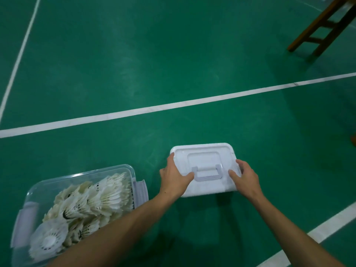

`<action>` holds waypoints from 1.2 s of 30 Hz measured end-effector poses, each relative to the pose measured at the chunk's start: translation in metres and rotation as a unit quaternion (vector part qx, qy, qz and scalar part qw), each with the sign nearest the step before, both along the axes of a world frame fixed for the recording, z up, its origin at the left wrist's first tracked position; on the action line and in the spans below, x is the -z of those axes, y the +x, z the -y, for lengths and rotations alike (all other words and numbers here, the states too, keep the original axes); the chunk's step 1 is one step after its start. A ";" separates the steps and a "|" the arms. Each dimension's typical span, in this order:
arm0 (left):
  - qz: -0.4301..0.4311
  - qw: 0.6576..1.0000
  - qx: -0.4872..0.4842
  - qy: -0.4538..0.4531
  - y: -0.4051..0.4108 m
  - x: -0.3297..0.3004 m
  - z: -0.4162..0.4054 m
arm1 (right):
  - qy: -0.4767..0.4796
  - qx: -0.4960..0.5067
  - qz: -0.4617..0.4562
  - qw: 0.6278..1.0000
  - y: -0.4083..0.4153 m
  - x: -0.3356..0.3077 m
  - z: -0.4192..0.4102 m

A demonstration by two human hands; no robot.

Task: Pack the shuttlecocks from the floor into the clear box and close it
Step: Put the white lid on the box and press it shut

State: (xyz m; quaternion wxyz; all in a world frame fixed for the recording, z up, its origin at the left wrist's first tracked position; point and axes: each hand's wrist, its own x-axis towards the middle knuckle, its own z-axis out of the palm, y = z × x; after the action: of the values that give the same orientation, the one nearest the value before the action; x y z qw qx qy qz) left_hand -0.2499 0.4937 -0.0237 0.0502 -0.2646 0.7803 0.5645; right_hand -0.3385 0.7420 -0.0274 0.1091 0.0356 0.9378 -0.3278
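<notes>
The clear box (pixel 113 169) stands open on the green floor at the lower left, heaped with several white feather shuttlecocks (pixel 90 201). Pale purple latches hang at its two ends. To its right lies the white lid (pixel 207 154) with a folded purple handle on top. My left hand (pixel 176 176) grips the lid's left edge, thumb on top. My right hand (pixel 245 177) grips its right edge. The lid is held flat, apart from the box.
White court lines (pixel 154 108) cross the green floor ahead and at the lower right. The legs of a wooden stool (pixel 319 26) stand at the top right. No loose shuttlecocks show on the floor.
</notes>
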 end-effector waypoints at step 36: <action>-0.074 0.949 -0.233 -0.197 0.284 -0.049 0.246 | -0.039 -0.182 -0.050 0.981 0.189 -0.053 0.260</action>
State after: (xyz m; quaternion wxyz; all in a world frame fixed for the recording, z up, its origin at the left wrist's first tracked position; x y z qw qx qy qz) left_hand 0.0337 0.2480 0.0254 -0.1940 -0.4013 0.7940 0.4133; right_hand -0.1500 0.4821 0.0258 0.1215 -0.1565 0.9194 -0.3399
